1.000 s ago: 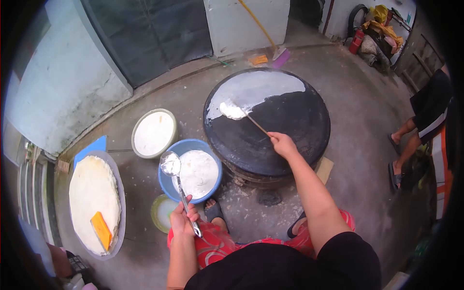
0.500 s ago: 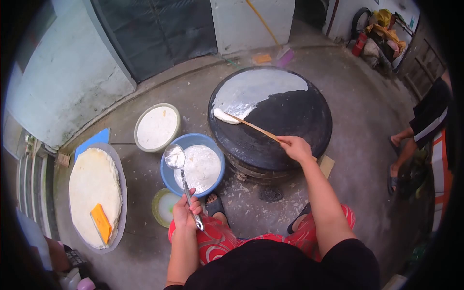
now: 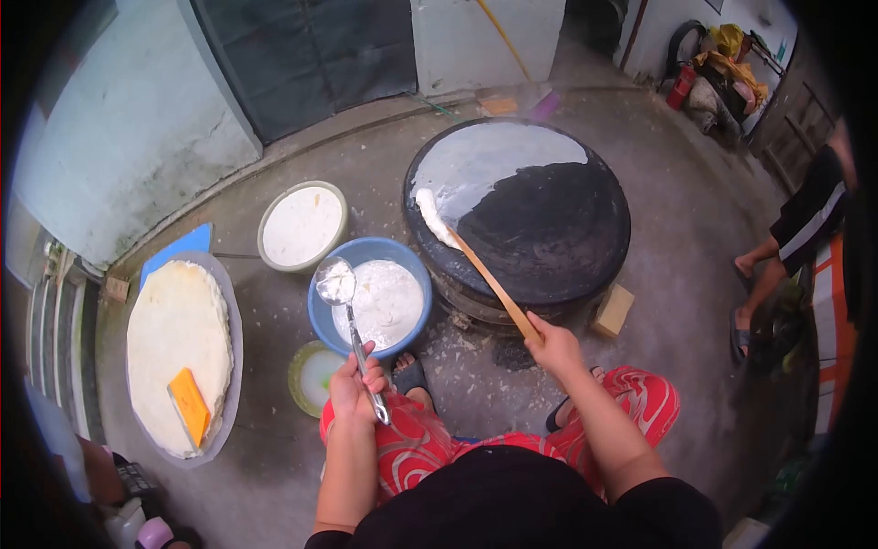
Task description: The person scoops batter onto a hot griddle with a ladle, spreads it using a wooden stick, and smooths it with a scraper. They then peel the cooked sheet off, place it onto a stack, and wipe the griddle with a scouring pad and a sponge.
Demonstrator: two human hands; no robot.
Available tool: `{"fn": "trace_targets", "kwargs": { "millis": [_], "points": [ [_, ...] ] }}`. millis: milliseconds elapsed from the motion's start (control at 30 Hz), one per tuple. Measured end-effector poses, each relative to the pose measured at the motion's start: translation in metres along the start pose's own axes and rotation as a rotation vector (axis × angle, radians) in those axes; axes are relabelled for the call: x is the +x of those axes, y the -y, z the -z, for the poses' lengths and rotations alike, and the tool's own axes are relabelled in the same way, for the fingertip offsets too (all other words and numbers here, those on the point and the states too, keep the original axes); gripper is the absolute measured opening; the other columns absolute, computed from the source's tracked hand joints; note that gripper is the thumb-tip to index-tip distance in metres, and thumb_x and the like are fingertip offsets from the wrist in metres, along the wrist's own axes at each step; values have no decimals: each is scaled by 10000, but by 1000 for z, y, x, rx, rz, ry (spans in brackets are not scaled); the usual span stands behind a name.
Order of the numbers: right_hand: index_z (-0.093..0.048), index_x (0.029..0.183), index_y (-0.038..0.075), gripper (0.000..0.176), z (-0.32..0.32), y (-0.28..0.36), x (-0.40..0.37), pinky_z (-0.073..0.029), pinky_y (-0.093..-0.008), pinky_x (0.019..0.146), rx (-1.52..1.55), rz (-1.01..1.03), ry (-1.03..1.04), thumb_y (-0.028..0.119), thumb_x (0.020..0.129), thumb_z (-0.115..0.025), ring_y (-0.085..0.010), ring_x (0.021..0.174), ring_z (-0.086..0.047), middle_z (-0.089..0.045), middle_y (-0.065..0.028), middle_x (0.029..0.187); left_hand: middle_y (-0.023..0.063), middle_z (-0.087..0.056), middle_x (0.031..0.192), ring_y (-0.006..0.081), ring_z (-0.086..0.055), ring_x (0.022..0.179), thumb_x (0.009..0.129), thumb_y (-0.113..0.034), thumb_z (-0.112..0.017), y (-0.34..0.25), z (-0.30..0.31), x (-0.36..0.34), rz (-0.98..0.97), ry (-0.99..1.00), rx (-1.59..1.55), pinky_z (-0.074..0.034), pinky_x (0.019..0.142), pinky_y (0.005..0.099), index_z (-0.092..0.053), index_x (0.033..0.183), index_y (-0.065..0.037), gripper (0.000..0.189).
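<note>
My left hand [image 3: 357,386] is closed around the handle of a metal ladle [image 3: 351,325], whose bowl holds some white batter. The bowl of the ladle hangs above a blue basin [image 3: 403,251] of white batter. My right hand [image 3: 552,349] grips the end of a flat wooden spreader [image 3: 491,282]. At the spreader's far end, a thick strip of white batter [image 3: 430,212] lies by the left edge of a round black griddle [image 3: 549,238]. A thin pale sheet [image 3: 494,151] covers the griddle's back and left part; the remaining surface is dark.
A second basin [image 3: 340,220] of white mix stands behind the blue one. Left of it, stacked pale flat sheets [image 3: 174,329] carry a yellow scraper [image 3: 189,407]. A small green bowl [image 3: 297,389] sits near my foot. One person's legs [image 3: 759,274] show at right.
My right hand has come back toward me and slightly down, drawing the spreader's tip along the griddle's left edge. The batter clump is now a longer strip. The ladle stays over the basin.
</note>
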State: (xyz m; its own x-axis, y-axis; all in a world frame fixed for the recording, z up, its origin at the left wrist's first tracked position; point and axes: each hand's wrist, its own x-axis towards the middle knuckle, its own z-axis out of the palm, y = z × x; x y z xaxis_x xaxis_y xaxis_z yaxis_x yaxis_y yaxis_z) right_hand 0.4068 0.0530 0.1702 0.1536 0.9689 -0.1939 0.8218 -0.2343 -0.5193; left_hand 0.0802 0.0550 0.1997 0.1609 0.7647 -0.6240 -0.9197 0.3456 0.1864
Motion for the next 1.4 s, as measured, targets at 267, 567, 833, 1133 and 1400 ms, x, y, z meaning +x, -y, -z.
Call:
{"fn": "trace_targets", "kwargs": {
  "millis": [267,567,833,1133,1400],
  "points": [
    [-311,1268,-12,477,-66,80,52,-481,-439,615,-25,308,-297,106,827,-450,-357,684,-606,-614,-189,767,67,-457,703,120,-368,494,942,-245,-324,-8,6,-10,15,-3,21,-321,418,243,-453,1093,-10,308],
    [-41,1388,2,665,-127,163,124,-497,-409,624,-209,55,-8,100,836,-398,-316,737,-632,-618,-208,897,87,-474,681,140,-384,480,947,-256,-295,-11,9,-15,10,27,-24,-321,411,256,-472,1068,-3,332],
    [-34,1374,-18,715,-103,154,27,-468,-468,642,-10,5,52,98,789,-429,-376,741,-612,-608,-229,831,89,-477,676,145,-391,489,944,-250,-305,-15,18,-19,9,90,-28,-323,413,255,-473,1087,-1,333],
    [-12,1384,0,803,-106,137,34,-483,-425,621,-27,-76,-28,83,758,-508,-321,709,-625,-619,-192,805,86,-486,691,135,-398,502,946,-258,-309,-18,24,-19,-20,148,-29,-330,416,255,-471,1094,-1,338],
    [-46,1391,17,758,-137,131,66,-467,-452,577,-77,-37,-197,98,769,-471,-353,639,-609,-607,-215,720,75,-477,694,131,-396,501,947,-260,-299,-15,20,-23,-48,121,20,-336,412,258,-455,1106,-18,329]
  ]
}}
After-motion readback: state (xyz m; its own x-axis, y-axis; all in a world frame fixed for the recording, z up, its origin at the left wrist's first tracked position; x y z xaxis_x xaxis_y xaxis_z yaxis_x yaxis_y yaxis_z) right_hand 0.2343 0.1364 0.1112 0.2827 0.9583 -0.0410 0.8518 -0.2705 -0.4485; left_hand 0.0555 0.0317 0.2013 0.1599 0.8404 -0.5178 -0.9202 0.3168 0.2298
